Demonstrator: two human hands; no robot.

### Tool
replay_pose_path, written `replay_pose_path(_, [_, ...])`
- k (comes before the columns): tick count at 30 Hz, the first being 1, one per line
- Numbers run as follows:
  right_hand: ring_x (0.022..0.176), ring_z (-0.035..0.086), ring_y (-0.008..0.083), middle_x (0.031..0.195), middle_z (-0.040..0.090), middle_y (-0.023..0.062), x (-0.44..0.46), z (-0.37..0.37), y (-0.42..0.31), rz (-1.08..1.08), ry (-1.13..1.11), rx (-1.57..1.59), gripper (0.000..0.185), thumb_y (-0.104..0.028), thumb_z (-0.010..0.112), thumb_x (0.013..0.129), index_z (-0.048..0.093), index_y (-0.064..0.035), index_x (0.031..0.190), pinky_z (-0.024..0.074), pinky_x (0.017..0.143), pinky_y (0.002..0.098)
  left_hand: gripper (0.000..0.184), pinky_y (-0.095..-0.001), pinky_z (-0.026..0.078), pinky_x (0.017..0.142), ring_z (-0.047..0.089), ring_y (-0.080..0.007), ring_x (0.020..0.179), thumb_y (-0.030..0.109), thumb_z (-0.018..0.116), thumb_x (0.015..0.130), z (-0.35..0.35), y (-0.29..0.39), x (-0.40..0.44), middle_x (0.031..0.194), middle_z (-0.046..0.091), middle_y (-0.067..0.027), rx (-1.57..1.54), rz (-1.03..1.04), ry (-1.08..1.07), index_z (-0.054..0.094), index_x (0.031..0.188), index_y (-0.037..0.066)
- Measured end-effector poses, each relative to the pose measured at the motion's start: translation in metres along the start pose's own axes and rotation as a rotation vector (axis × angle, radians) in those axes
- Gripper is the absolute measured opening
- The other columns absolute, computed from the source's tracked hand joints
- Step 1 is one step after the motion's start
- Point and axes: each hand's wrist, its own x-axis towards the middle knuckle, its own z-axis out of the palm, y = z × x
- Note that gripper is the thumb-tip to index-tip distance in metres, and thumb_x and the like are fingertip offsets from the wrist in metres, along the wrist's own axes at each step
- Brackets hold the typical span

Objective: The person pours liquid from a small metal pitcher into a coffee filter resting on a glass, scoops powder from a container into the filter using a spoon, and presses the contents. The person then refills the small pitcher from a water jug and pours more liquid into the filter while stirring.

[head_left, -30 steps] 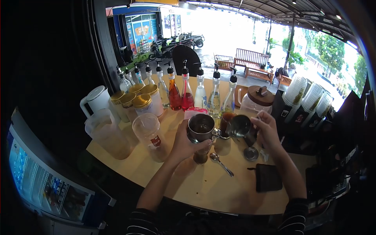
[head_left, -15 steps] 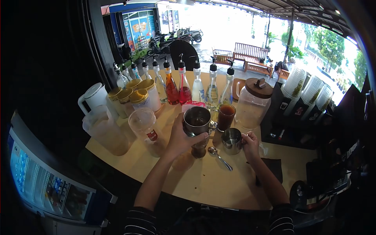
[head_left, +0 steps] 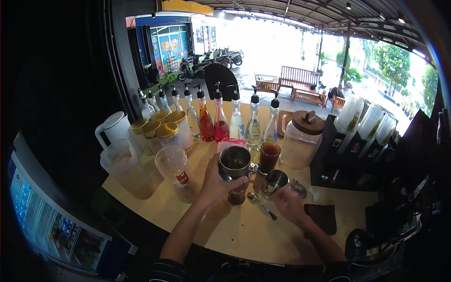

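Observation:
My left hand [head_left: 217, 182] is wrapped round a wide metal cup [head_left: 235, 158] with a clasp or handle on its right side. Directly under the cup stands a glass [head_left: 237, 196] that looks dark inside; whether the two touch is hidden by my hand. Blurred by motion, my right hand [head_left: 289, 204] is over the table just below a small metal mug [head_left: 276, 182]. Its fingers cannot be made out clearly. To its left lies a metal spoon [head_left: 261, 205]. A round metal piece [head_left: 298, 189] sits beyond my right hand, partly covered by it.
Behind the mug stands a glass of brown drink [head_left: 269, 158]. Pump bottles [head_left: 221, 129] line the back edge. At left are gold-lidded jars [head_left: 168, 134], plastic pitchers [head_left: 127, 167] and a clear plastic container [head_left: 171, 160]. A wooden-lidded jar [head_left: 300, 145] and dark cloth [head_left: 321, 218] are right.
My right hand has let go of the small metal mug and moved down and left. The mug stays on the table. My left hand keeps its hold on the metal cup. The camera view has tilted up slightly.

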Motion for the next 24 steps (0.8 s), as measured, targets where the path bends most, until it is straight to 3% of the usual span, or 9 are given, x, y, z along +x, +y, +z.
replay_pose_path(1, [0.08, 0.062, 0.034, 0.089, 0.059, 0.0185, -0.005, 0.005, -0.005, 0.022, -0.18, -0.046, 0.018, -0.013, 0.062, 0.083, 0.053, -0.0023, 0.094, 0.0476, 0.066, 0.0424, 0.074, -0.0381, 0.046, 0.091, 0.056, -0.026, 0.107, 0.026, 0.086, 0.06, 0.0, -0.002, -0.001, 0.111, 0.055, -0.0139, -0.006, 0.004, 0.007, 0.048, 0.119, 0.002])
replay_pose_path(2, [0.08, 0.062, 0.034, 0.089, 0.059, 0.0185, -0.009, 0.011, -0.011, 0.016, -0.174, -0.047, 0.018, -0.013, 0.062, 0.083, 0.053, -0.0023, 0.094, 0.0476, 0.066, 0.0424, 0.074, -0.0381, 0.046, 0.091, 0.056, -0.026, 0.107, 0.026, 0.086, 0.06, 0.001, -0.004, -0.001, 0.111, 0.055, -0.0139, -0.004, 0.013, 0.009, 0.048, 0.119, 0.002])
replay_pose_path(4, [0.084, 0.062, 0.0389, 0.091, 0.06, 0.0204, -0.016, 0.022, -0.019, 0.057, -0.374, -0.291, 0.017, -0.015, 0.055, 0.087, 0.054, -0.0001, 0.095, 0.05, 0.071, 0.0464, 0.075, -0.0379, 0.045, 0.091, 0.055, -0.0257, 0.107, 0.026, 0.087, 0.06, 0.001, -0.004, -0.001, 0.111, 0.055, -0.0137, 0.007, 0.011, 0.015, 0.047, 0.119, 0.002])
replay_pose_path(11, [0.078, 0.063, 0.0401, 0.096, 0.056, 0.0264, -0.015, 0.042, -0.014, 0.024, -0.424, -0.451, 0.016, -0.01, 0.045, 0.088, 0.048, 0.0042, 0.096, 0.0513, 0.067, 0.0486, 0.074, -0.0364, 0.045, 0.093, 0.055, -0.0241, 0.108, 0.024, 0.086, 0.062, -0.001, 0.006, -0.003, 0.114, 0.053, -0.0133, 0.014, 0.002, -0.007, 0.046, 0.119, 0.002])
replay_pose_path(13, [0.079, 0.064, 0.0396, 0.09, 0.061, 0.0256, -0.013, 0.032, -0.026, 0.207, -0.453, -0.392, 0.014, -0.006, 0.042, 0.088, 0.051, 0.0028, 0.095, 0.0516, 0.066, 0.0499, 0.074, -0.0356, 0.045, 0.093, 0.055, -0.0231, 0.109, 0.019, 0.086, 0.061, -0.001, 0.009, -0.002, 0.114, 0.053, -0.012, -0.009, -0.033, -0.017, 0.044, 0.12, 0.002])
replay_pose_path(17, [0.077, 0.063, 0.0401, 0.09, 0.062, 0.0242, 0.011, -0.026, -0.056, 0.224, -0.35, -0.433, 0.014, -0.005, 0.042, 0.088, 0.051, 0.0013, 0.096, 0.0511, 0.065, 0.0494, 0.081, -0.037, 0.044, 0.097, 0.053, -0.023, 0.114, 0.024, 0.086, 0.063, 0.001, 0.025, -0.006, 0.12, 0.053, -0.0123, -0.188, -0.137, -0.016, 0.041, 0.126, 0.002])
replay_pose_path(19, [0.077, 0.063, 0.0385, 0.092, 0.062, 0.0196, 0.029, -0.057, -0.063, 0.004, -0.08, -0.283, 0.013, -0.007, 0.045, 0.088, 0.052, -0.0017, 0.098, 0.0509, 0.064, 0.0469, 0.081, -0.0369, 0.044, 0.097, 0.053, -0.023, 0.114, 0.023, 0.087, 0.063, 0.0, 0.017, -0.004, 0.12, 0.053, -0.0124, -0.14, -0.099, -0.021, 0.041, 0.126, 0.002])
replay_pose_path(22, [0.077, 0.063, 0.0355, 0.093, 0.06, 0.015, 0.063, -0.08, -0.11, -0.166, 0.076, -0.207, 0.014, -0.008, 0.053, 0.085, 0.055, -0.0048, 0.098, 0.0511, 0.063, 0.0442, 0.08, -0.0368, 0.044, 0.097, 0.053, -0.0229, 0.114, 0.023, 0.086, 0.062, -0.001, 0.015, -0.003, 0.12, 0.053, -0.0123, -0.082, -0.071, -0.029, 0.041, 0.125, 0.002])
replay_pose_path(24, [0.077, 0.064, 0.0341, 0.094, 0.06, 0.0136, 0.085, -0.083, -0.131, -0.231, -0.006, -0.313, 0.016, -0.009, 0.056, 0.082, 0.056, -0.0053, 0.098, 0.0516, 0.063, 0.0429, 0.079, -0.0368, 0.044, 0.097, 0.053, -0.0227, 0.114, 0.022, 0.086, 0.063, -0.001, 0.012, -0.004, 0.12, 0.053, -0.0121, -0.07, -0.077, -0.03, 0.042, 0.125, 0.002])
